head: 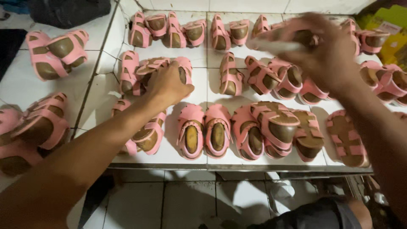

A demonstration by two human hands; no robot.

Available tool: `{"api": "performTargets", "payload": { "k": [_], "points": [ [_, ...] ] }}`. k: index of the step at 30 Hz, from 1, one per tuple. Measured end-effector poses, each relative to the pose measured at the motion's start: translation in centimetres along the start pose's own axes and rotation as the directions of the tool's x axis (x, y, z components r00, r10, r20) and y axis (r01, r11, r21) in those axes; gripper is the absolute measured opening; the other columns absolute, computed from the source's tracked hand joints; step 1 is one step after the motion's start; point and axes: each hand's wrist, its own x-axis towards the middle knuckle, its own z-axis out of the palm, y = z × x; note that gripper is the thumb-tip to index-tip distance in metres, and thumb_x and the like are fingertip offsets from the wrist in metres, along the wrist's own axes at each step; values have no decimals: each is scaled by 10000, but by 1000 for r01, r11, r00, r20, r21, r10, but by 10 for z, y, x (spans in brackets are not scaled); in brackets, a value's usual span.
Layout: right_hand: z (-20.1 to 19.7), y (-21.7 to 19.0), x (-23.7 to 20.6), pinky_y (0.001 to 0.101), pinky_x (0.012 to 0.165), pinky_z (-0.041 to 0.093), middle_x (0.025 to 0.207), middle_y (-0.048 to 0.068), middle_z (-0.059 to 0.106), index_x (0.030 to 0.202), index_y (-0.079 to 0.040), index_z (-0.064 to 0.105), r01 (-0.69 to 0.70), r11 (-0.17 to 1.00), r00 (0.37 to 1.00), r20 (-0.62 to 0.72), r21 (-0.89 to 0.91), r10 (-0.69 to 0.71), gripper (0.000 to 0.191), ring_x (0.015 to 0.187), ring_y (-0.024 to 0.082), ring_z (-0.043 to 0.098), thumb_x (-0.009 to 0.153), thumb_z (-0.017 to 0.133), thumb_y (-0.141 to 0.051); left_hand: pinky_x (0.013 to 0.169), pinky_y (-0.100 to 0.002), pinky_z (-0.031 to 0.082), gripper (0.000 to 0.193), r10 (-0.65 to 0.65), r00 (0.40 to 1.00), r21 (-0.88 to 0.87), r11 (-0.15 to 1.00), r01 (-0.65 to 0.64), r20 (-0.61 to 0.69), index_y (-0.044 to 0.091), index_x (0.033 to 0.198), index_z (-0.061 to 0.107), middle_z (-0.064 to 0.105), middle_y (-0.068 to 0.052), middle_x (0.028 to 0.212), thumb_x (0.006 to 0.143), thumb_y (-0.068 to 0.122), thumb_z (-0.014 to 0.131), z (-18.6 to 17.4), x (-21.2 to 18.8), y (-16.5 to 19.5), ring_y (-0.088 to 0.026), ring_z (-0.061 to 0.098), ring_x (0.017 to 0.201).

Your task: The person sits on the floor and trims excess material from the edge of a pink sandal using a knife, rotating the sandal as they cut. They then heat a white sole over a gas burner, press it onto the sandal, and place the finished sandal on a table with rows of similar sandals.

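Several small pink sandals with brown soles lie in rows on a white tiled counter. My left hand rests on top of a pink sandal in the middle row at the left, fingers curled around it. My right hand is blurred at the upper right and grips another pink sandal above the far row. A neat pair of sandals sits at the counter's front, between my two arms.
More pink sandals lie on a tiled surface at the left. The counter's front edge drops to a tiled floor. A yellow-green package stands at the far right. A dark bag lies top left.
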Motion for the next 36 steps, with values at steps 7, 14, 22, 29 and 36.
{"api": "performTargets", "payload": {
  "k": [7, 14, 22, 29, 36],
  "points": [
    [135, -6, 71, 491, 713, 567, 1145, 265, 612, 1396, 28, 508, 229, 676, 971, 210, -701, -111, 860, 914, 425, 666, 731, 919, -330, 931, -513, 510, 687, 24, 995, -122, 992, -36, -95, -4, 1246, 570, 655, -277, 1159, 723, 350, 839, 3, -4, -7, -456, 629, 1096],
    [159, 20, 76, 418, 704, 572, 997, 114, 698, 1253, -22, 580, 41, 867, 811, 524, -497, 262, 579, 788, 266, 747, 748, 804, -194, 952, -500, 504, 727, 110, 983, -129, 983, -129, -144, 16, 1298, 550, 663, -253, 1196, 706, 317, 847, 9, 2, -15, -451, 619, 1128],
    [123, -17, 57, 399, 810, 568, 999, 202, 761, 1402, -65, 577, 158, 867, 792, 584, -473, 174, 626, 916, 274, 735, 863, 768, -320, 945, -534, 477, 634, 144, 982, -101, 982, -157, -118, 48, 1388, 511, 660, -274, 1142, 875, 346, 735, -17, -6, -17, -457, 596, 1115],
    [43, -38, 0, 429, 815, 573, 1230, 227, 656, 1441, -8, 541, 311, 842, 906, 406, -441, -122, 638, 966, 323, 718, 899, 722, -292, 906, -509, 477, 972, 341, 940, 421, 849, -319, 23, -9, 1326, 497, 606, -255, 1171, 541, 373, 926, -23, 3, -74, -448, 584, 1125],
    [-36, -55, -74, 437, 766, 575, 1186, 197, 698, 1426, -57, 598, 202, 744, 967, 248, -637, -50, 623, 962, 320, 712, 894, 748, -344, 826, -456, 559, 891, 92, 996, 98, 991, -93, 13, 26, 1451, 458, 695, -225, 1023, 751, 383, 879, -71, 5, -66, -351, 697, 937]
  ]
}}
